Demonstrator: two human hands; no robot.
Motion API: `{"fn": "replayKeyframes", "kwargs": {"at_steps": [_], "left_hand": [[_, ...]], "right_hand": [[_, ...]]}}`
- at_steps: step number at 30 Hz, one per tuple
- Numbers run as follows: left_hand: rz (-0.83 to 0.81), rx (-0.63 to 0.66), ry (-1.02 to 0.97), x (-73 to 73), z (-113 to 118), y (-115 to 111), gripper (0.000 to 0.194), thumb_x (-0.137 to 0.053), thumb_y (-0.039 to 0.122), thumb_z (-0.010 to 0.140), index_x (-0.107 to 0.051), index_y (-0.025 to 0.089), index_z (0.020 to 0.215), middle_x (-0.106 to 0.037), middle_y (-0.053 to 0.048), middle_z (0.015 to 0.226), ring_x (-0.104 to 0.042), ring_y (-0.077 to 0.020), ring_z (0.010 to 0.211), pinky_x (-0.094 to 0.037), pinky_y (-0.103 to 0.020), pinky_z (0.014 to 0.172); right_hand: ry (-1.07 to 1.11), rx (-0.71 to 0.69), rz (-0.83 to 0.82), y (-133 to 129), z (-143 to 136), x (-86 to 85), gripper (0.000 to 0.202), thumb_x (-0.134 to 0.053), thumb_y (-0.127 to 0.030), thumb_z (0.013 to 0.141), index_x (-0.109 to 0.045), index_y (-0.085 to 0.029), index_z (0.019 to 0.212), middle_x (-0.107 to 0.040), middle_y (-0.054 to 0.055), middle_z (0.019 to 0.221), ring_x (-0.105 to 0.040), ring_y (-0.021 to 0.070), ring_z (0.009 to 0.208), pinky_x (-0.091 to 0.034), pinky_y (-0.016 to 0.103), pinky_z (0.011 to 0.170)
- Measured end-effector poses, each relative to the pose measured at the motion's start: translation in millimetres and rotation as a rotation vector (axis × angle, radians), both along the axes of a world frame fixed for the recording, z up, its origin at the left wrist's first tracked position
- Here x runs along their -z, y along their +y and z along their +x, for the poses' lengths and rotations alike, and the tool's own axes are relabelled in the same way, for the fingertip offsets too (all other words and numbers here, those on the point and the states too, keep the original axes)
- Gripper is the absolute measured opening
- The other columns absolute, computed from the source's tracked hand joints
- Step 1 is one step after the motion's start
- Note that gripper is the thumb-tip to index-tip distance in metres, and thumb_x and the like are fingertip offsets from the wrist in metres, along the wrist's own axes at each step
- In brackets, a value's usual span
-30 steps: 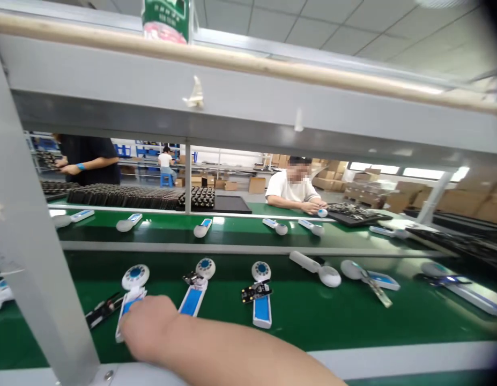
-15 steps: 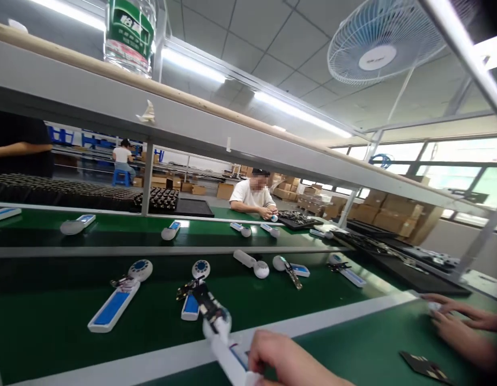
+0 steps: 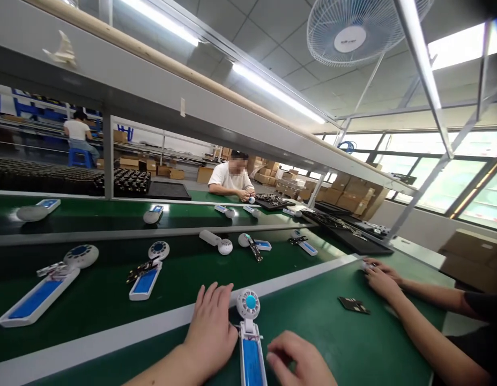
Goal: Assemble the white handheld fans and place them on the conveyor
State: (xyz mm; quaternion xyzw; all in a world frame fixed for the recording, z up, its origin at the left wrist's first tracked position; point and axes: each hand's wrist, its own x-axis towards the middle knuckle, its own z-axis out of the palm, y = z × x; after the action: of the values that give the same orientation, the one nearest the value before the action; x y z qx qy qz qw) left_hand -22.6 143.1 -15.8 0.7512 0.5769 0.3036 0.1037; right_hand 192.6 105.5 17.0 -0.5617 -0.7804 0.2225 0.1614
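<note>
Green surface (image 3: 312,311) below; white unit (image 3: 252,356) between your hands, long axis running away from you. Left hand (image 3: 212,327) nearer, fingers extended; right hand (image 3: 298,358) half-curled, thumb apart, gripping nothing.

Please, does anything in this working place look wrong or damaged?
Two small things. On the near green belt, one white device shows no blue, unlike its neighbours; it seems turned over. A dark board lies on the worktable, separate from any device. Nothing looks clearly damaged.
</note>
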Motion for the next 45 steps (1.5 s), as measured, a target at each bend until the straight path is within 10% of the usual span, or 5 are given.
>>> {"fn": "replayKeyframes", "kwargs": {"at_steps": [4,18,27,45], "left_hand": [[-0.105,0.043,0.077,-3.2,0,0,0.056,-0.054,0.018,0.076,-0.061,0.016,0.132,-0.065,-0.014,0.125,-0.049,-0.0374,0.125,-0.015,-0.061,0.115],[-0.211,-0.109,-0.442,-5.8,5,1,0.039,-0.054,0.013,0.076,-0.070,0.018,0.112,-0.071,-0.004,0.079,-0.067,-0.0205,0.070,-0.051,-0.027,0.063],[-0.263,0.012,-0.755,-5.4,10,-4,0.025,-0.060,0.023,0.080,-0.076,0.021,0.099,-0.076,-0.007,0.100,-0.071,-0.0251,0.092,-0.055,-0.037,0.085],[0.001,0.125,-0.573,8.7,11,-9,0.012,-0.067,0.025,0.080,-0.077,0.022,0.086,-0.075,-0.008,0.099,-0.072,-0.0243,0.092,-0.060,-0.035,0.085]], "right_hand": [[0.132,0.218,-0.057,9,-5,9.1,0.025,-0.055,-0.027,0.086,-0.073,-0.020,0.102,-0.072,0.006,0.096,-0.067,0.0209,0.088,-0.051,0.029,0.079],[0.134,-0.020,0.180,25,-25,-1.4,0.018,-0.054,-0.009,0.080,-0.064,-0.022,0.070,-0.064,0.000,0.080,-0.061,0.0156,0.076,-0.044,0.024,0.068],[0.358,0.094,0.183,36,-49,19.5,0.019,-0.045,-0.014,0.089,-0.054,-0.021,0.074,-0.058,0.002,0.087,-0.058,0.0164,0.085,-0.045,0.026,0.078],[0.561,0.199,0.077,31,-53,23.9,0.021,-0.052,-0.003,0.074,-0.050,-0.020,0.063,-0.057,0.000,0.080,-0.055,0.0163,0.081,-0.041,0.027,0.072]]}}
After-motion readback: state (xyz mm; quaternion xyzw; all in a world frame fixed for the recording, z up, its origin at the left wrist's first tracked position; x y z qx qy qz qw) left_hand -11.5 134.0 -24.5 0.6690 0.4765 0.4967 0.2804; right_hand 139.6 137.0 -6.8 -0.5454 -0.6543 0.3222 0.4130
